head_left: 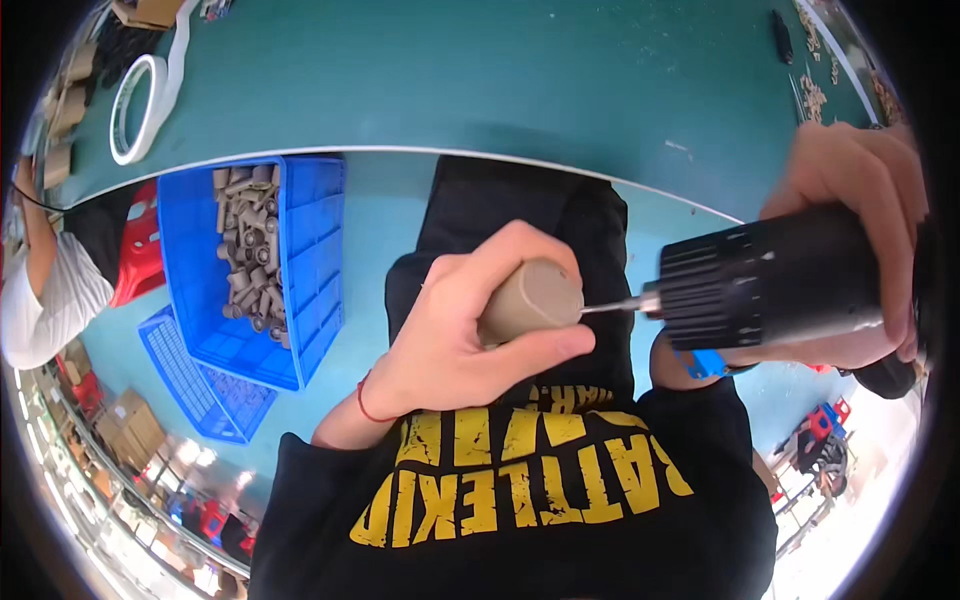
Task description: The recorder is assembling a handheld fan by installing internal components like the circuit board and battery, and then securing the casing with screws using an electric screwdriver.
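My left hand (465,315) is wrapped round a grey-brown cylindrical part (537,298), held above my lap with its flat round end showing. In my right hand (860,190) is a black cordless drill (770,280), lying level and pointing left. Its thin metal bit (612,306) reaches the right side of the cylindrical part near my left thumb; how deep the tip sits is hidden. To the left, a blue plastic crate (312,270) holds several similar grey-brown cylindrical parts (250,245).
A green worktable (480,80) spans the far side, its pale edge just beyond my knees. On it lie a white tape roll (137,110) and a dark tool (781,38). Below the crate is another blue basket (200,380). A person in white (60,290) sits at far left.
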Available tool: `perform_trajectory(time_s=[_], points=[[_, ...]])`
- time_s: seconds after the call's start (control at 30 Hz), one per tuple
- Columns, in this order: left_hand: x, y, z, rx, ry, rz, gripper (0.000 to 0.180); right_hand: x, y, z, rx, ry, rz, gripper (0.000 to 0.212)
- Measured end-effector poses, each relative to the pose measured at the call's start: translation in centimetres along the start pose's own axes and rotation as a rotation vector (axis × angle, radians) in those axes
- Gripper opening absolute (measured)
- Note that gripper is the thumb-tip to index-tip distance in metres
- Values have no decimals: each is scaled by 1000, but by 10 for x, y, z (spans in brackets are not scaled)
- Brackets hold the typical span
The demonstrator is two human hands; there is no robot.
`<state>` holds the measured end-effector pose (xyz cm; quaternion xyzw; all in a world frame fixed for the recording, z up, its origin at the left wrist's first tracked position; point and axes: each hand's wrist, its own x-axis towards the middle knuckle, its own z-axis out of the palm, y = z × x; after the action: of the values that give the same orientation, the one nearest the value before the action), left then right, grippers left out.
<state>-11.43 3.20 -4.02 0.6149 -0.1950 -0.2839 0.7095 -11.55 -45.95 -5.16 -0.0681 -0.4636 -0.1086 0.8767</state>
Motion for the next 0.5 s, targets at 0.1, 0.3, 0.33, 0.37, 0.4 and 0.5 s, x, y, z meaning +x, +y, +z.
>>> perform_trajectory(time_s=[0.1,0.3,0.33,0.37,0.4,0.5], points=[[9,-1,-7,97,-77,75,31,9,119,32,-47,12,-14,24],[7,15,-3,232,-146,86,33,13,207,55,-12,77,-24,16],[8,17,-1,260,-162,99,33,15,207,53,-12,89,-26,15],[7,17,0,265,-165,98,33,14,214,52,-12,102,-28,14],[8,16,-1,292,-180,126,34,16,216,50,-12,110,-28,13],[14,19,-1,330,-215,153,36,15,234,53,-14,141,-30,12]])
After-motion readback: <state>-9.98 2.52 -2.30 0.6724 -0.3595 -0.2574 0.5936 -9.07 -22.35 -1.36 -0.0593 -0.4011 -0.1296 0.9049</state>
